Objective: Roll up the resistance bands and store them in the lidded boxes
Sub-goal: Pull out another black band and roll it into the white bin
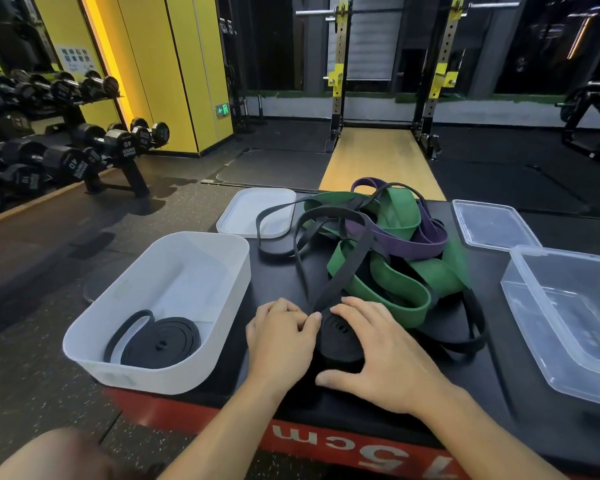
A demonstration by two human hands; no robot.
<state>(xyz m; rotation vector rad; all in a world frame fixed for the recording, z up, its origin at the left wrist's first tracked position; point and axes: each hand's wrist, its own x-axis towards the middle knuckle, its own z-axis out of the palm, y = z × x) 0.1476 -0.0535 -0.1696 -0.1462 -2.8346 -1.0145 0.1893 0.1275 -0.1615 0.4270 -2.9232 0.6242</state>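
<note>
your left hand (pixel 281 336) pinches, right hand (pixel 381 358) cups half-wound black roll (pixel 338 336) at 6 o'clock on bench (pixel 496 362). one rolled band (pixel 161 344) already in white box (pixel 146 375) at 9. green-purple-black tangle (pixel 388 258) at 12 not yet rolled; clear box (pixel 568 372) at 3 awaits.

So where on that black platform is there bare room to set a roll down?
Bare top shows between the white box and the left hand, and at front right between the right hand gripping the black roll and the clear box. The middle is crowded by the band pile.
</note>
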